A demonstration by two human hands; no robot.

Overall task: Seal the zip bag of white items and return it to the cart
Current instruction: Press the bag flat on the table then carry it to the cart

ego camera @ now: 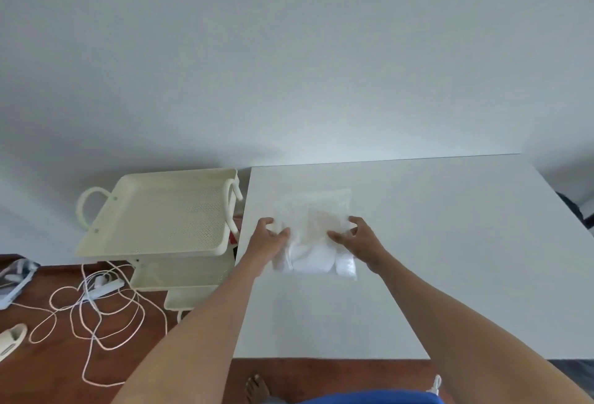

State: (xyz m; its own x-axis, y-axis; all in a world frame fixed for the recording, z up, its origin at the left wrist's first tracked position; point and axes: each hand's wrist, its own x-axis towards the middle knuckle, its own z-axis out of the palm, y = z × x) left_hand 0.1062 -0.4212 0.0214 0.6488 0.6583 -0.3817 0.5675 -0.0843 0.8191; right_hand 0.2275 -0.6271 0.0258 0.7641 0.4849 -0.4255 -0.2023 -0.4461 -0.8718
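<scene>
A clear zip bag (313, 210) with several white items in it lies flat on the white table (434, 259), near the table's left edge. My left hand (268, 236) pinches the bag's left side, thumb and fingers closed on the plastic. My right hand (356, 236) grips the bag's right side the same way. The white items bunch at the bag's near end, between my wrists. Whether the zip is closed cannot be made out. The cream cart (157, 214) with a perforated top tray stands just left of the table.
The cart has lower trays beneath the top one and looped handles at both ends. White cables and a power strip (99, 284) tangle on the brown floor to the left. A slipper (11, 339) lies at the far left. A white wall rises behind.
</scene>
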